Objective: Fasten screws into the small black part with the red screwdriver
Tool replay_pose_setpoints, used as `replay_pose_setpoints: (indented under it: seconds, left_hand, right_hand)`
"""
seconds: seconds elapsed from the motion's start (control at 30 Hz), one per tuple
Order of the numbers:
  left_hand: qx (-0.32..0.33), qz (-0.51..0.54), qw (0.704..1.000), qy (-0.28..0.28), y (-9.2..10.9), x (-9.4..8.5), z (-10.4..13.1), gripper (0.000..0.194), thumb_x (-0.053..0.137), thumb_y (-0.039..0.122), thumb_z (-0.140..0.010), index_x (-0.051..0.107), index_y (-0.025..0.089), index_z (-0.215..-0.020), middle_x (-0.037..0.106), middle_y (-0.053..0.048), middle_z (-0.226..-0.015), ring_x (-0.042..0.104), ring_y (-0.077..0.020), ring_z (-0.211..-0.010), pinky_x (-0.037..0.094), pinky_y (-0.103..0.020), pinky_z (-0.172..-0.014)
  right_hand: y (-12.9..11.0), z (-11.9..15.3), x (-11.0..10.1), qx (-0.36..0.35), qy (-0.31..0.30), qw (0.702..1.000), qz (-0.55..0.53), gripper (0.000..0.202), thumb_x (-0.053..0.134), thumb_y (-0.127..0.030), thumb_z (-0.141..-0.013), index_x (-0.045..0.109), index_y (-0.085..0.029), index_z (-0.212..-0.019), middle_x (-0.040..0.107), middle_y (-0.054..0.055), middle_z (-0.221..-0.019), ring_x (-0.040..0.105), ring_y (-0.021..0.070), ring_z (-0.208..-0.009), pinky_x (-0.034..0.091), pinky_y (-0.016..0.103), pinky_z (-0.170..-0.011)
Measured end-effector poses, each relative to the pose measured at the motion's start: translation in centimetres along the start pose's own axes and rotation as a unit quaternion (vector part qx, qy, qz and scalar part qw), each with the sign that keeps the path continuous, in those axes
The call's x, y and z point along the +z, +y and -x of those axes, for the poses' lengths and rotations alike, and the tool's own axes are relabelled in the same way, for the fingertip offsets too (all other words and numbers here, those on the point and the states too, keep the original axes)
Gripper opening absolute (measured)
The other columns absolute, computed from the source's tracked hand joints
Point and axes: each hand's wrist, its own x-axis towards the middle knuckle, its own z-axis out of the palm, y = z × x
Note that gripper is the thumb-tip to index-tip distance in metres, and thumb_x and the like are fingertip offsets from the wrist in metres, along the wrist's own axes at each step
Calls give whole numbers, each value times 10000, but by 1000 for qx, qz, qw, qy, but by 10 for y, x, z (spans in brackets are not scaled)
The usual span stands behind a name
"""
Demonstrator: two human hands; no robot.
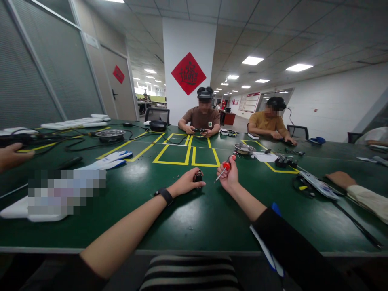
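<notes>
My left hand grips a small black part with a shiny metal top, resting just above or on the green table; its exact kind is unclear. A screwdriver with a red handle is held in my right hand, to the right of that part. Its metal shaft slants down and left, and the tip stays apart from the black part. Tiny loose bits, perhaps screws, lie on the table nearer to me.
Yellow tape squares mark the green table. A metal bowl stands beyond my right hand, near black parts. Another metal bowl, cables and gloves lie left. Co-workers sit opposite; other people's hands reach in at both sides.
</notes>
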Motion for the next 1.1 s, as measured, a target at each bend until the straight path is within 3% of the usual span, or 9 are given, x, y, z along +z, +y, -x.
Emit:
replay_pose_setpoints:
  seconds: [0.27, 0.4, 0.5, 0.6, 0.73, 0.8, 0.93, 1.0, 1.1]
  left_hand:
    - [-18, 3, 1000, 10, -2, -1, 2, 610, 752, 385, -561, 485, 194, -1075, 526, 34, -729, 486, -130, -646, 376, -231, -585]
    - [5, 33, 999, -33, -2, -4, 2, 604, 717, 311, -617, 460, 191, -1150, 560, 12, -789, 535, -144, -727, 417, -252, -673]
    - [30, 29, 999, -31, -2, -5, 2, 684, 731, 306, -598, 432, 205, -1205, 576, -15, -904, 550, -165, -831, 420, -282, -773]
    - [7, -15, 1000, 14, -3, -4, 3, 758, 775, 380, -523, 457, 205, -1188, 556, 0, -839, 543, -167, -762, 424, -285, -721]
    - [9, 18, 1000, -6, -1, -9, 2, 726, 756, 403, -555, 464, 207, -1191, 574, -2, -829, 553, -164, -764, 429, -279, -732]
    - [16, 56, 997, 43, -4, -16, 1, 564, 631, 440, -702, 460, 203, -1185, 594, -12, -846, 561, -160, -790, 428, -283, -762]
    - [-39, 28, 966, 253, -27, -34, -3, 338, 348, 432, -874, 518, 173, -1008, 581, -9, -755, 557, -149, -732, 427, -268, -706]
    - [-96, -37, 956, 276, -45, -41, -4, 312, 403, 446, -846, 542, 171, -890, 571, -5, -709, 540, -148, -671, 416, -258, -641]
    - [-150, -113, 955, 229, -68, -45, -4, 247, 529, 414, -774, 559, 177, -837, 588, -7, -710, 536, -149, -649, 403, -249, -593]
  right_hand:
    - [9, 1, -2, 21, -8, 1000, 15, 365, 481, -512, -777, 452, -188, -610, 299, -88, -403, 274, 58, -340, 243, 157, -306]
    - [9, 0, -1, 24, -21, 999, 7, 327, 511, -491, -775, 514, -177, -683, 405, -66, -453, 324, 56, -368, 291, 156, -327]
    - [10, 0, -1, 20, -8, 1000, 8, 267, 562, -432, -758, 542, -168, -723, 545, -30, -564, 368, 46, -394, 339, 155, -353]
    - [11, -1, -3, -12, 20, 999, 23, 179, 618, -339, -729, 567, -183, -800, 617, -20, -655, 390, 35, -402, 353, 145, -365]
    - [12, -3, -6, -46, 51, 996, 54, 250, 665, -238, -680, 580, -216, -914, 646, -28, -700, 420, 33, -410, 379, 143, -382]
    - [13, -4, -7, -37, 62, 994, 83, 324, 695, -184, -638, 584, -223, -941, 654, -29, -707, 450, 39, -424, 406, 151, -402]
    - [16, -2, -6, 33, 60, 988, 136, 367, 720, -195, -625, 588, -225, -966, 672, -11, -730, 533, 61, -485, 462, 176, -469]
    - [18, -1, -5, 65, 45, 986, 144, 329, 700, -267, -665, 588, -222, -971, 681, 8, -763, 563, 73, -516, 481, 194, -498]
    - [20, 0, -5, 96, 27, 983, 157, 304, 669, -352, -697, 592, -219, -960, 684, 25, -801, 589, 86, -540, 495, 209, -517]
